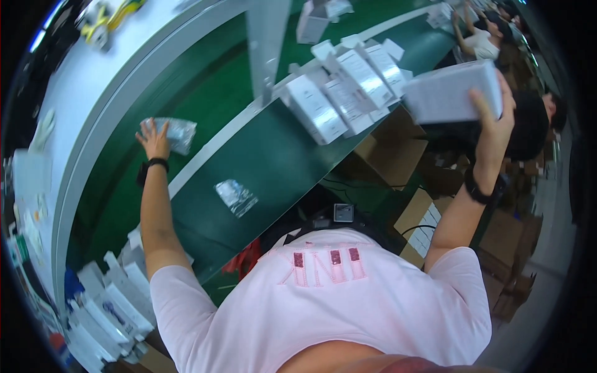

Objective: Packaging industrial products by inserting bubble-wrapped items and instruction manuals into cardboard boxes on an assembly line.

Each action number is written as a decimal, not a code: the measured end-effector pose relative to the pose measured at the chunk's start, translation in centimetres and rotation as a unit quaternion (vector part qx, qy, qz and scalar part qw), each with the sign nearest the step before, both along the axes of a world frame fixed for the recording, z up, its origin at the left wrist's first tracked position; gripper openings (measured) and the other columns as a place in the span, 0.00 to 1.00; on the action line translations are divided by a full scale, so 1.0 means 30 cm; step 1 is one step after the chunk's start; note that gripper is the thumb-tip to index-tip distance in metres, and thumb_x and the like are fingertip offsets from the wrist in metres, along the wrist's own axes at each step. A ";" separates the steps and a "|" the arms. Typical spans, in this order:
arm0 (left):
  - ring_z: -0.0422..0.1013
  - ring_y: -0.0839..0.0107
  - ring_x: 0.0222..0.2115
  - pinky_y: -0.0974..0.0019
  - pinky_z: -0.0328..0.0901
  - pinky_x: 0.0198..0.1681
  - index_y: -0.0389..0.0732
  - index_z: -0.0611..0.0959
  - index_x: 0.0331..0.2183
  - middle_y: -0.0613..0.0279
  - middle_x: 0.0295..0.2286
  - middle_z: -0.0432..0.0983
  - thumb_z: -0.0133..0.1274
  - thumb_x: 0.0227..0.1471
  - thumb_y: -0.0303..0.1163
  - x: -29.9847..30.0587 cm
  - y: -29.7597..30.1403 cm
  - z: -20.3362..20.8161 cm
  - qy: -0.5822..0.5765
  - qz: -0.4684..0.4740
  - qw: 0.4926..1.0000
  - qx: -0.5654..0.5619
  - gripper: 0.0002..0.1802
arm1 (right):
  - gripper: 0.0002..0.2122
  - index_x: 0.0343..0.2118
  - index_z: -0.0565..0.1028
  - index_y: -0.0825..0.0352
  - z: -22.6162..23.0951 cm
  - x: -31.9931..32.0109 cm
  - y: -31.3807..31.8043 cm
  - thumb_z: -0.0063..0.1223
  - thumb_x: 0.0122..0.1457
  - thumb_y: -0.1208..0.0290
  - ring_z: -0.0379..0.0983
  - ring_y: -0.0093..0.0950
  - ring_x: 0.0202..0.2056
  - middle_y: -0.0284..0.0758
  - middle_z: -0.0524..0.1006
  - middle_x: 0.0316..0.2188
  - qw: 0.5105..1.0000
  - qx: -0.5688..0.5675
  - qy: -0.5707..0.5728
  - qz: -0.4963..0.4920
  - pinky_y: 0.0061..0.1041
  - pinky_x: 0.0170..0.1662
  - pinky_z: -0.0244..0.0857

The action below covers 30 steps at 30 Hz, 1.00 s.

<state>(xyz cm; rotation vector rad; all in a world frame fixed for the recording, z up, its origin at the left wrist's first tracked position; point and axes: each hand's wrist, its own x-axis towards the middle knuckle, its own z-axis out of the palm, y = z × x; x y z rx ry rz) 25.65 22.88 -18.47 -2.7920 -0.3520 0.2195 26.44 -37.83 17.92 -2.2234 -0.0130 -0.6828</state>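
Note:
At the left, my left hand [154, 140] reaches over the green belt with its fingers spread. Its fingers lie at the edge of a clear plastic bag [180, 135]; what is inside the bag is too blurred to make out. On the right, my right hand [494, 115] grips a white box [444, 93] by its end, held up off the work surface and tilted. A second small clear bag [236, 197] with pale contents rests on the green work surface [273, 149] between my arms.
Several white cartons [320, 115], some with raised flaps, stand in a row along the bench. More white boxes [115, 308] are stacked at lower left. Brown cardboard boxes [388, 149] stand beyond the bench edge. A metal post [264, 53] rises from the bench. Other people [482, 40] are at the far right.

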 end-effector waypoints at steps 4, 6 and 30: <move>0.41 0.51 0.65 0.34 0.33 0.63 0.49 0.75 0.44 0.59 0.62 0.52 0.46 0.48 0.21 0.030 -0.027 0.018 0.016 -0.034 0.999 0.015 0.20 | 0.30 0.51 0.68 0.73 -0.107 0.350 -0.395 0.68 0.48 0.64 0.70 0.25 0.44 0.38 0.73 0.44 0.993 0.021 -0.074 -0.094 0.22 0.49 0.63; 0.49 0.56 0.63 0.34 0.33 0.63 0.48 0.75 0.43 0.62 0.57 0.62 0.52 0.46 0.25 -0.008 -0.030 0.041 0.013 -0.042 0.999 0.020 0.19 | 0.32 0.51 0.69 0.73 -0.254 0.552 -0.534 0.69 0.45 0.61 0.70 0.27 0.45 0.39 0.73 0.44 0.991 -0.036 -0.054 -0.115 0.24 0.49 0.63; 0.69 0.73 0.42 0.67 0.63 0.49 0.34 0.71 0.47 0.62 0.41 0.73 0.63 0.38 0.23 -0.293 -1.180 0.670 -0.379 0.085 0.502 -0.773 0.31 | 0.26 0.51 0.68 0.81 -0.265 0.528 -0.129 0.58 0.56 0.65 0.74 0.36 0.44 0.48 0.75 0.43 0.942 0.073 -0.123 0.305 0.29 0.51 0.66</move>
